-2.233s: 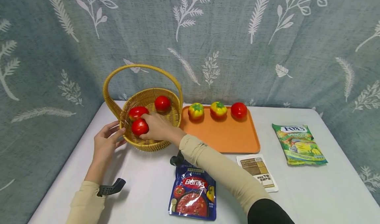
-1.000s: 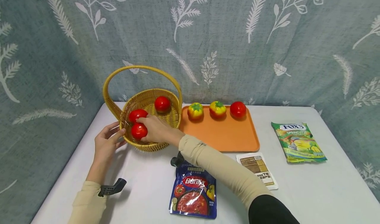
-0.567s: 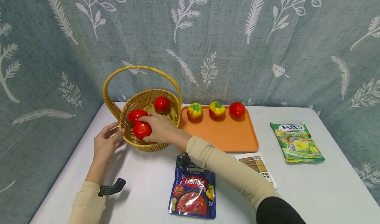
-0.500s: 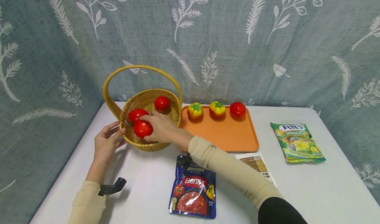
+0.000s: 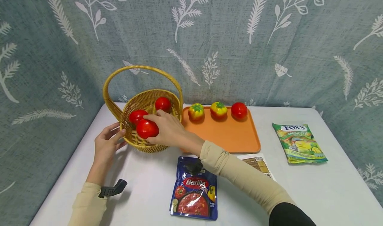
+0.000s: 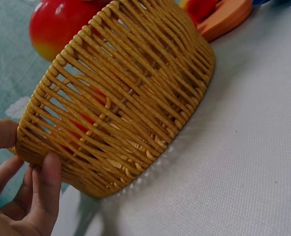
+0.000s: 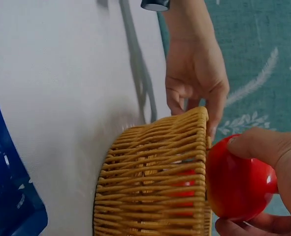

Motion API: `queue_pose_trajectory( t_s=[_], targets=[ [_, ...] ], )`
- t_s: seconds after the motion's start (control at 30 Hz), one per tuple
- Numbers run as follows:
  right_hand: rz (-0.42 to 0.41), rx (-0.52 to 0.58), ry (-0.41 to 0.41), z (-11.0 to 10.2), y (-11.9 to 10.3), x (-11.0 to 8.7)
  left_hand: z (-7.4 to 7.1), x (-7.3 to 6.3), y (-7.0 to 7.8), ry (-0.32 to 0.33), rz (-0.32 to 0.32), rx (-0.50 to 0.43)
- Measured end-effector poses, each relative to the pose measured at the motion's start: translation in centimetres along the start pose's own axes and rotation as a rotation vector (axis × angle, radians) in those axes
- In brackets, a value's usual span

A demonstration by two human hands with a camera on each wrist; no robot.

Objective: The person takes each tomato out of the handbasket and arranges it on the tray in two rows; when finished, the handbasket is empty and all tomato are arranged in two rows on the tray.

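A yellow wicker basket (image 5: 149, 149) with a tall arched handle stands on the table's left side. My left hand (image 5: 106, 141) holds its left wall near the rim; the left wrist view shows fingertips against the basket's weave (image 6: 120, 98). My right hand (image 5: 169, 127) grips a glossy round red fruit (image 5: 147, 128) between thumb and fingers. In the right wrist view this fruit (image 7: 239, 182) is level with the basket's rim, with yellow showing on its lower side. Two more red fruits, one at left (image 5: 137, 116) and one at back (image 5: 163, 104), lie inside the basket.
An orange tray (image 5: 224, 139) right of the basket bears two yellow-red fruits (image 5: 196, 113) with green tops and a red one (image 5: 239, 111). A blue Barilla pouch (image 5: 193, 199) lies under the right forearm. Further right are a white-brown packet (image 5: 257, 162) and a green FOX'S bag (image 5: 299, 144).
My right hand has drawn the red fruit up and to the right, away from the fruit beside it. My left hand and the basket have stayed in place.
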State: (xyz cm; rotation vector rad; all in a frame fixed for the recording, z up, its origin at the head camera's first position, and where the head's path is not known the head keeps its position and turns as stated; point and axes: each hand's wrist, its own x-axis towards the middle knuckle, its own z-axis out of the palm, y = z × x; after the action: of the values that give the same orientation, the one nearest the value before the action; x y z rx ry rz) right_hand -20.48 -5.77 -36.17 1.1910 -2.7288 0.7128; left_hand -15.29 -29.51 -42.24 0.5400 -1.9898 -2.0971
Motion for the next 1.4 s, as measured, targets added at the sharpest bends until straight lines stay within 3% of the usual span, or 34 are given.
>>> queue_pose_trajectory(
  t_s=[0.37, 1.1, 1.4],
  targets=[
    [0.034, 0.12, 0.079, -2.2, 1.5, -2.7, -0.2, 0.1, -0.1, -0.01, 0.019, -0.021],
    [-0.01, 0.123, 0.195, -3.5, 3.6, -5.7, -0.1, 0.0, 0.1, 0.012, 0.011, 0.026],
    [0.003, 0.113, 0.211, -3.8, 5.3, -7.0, -0.2, 0.1, -0.1, -0.016, 0.026, 0.023]
  ],
)
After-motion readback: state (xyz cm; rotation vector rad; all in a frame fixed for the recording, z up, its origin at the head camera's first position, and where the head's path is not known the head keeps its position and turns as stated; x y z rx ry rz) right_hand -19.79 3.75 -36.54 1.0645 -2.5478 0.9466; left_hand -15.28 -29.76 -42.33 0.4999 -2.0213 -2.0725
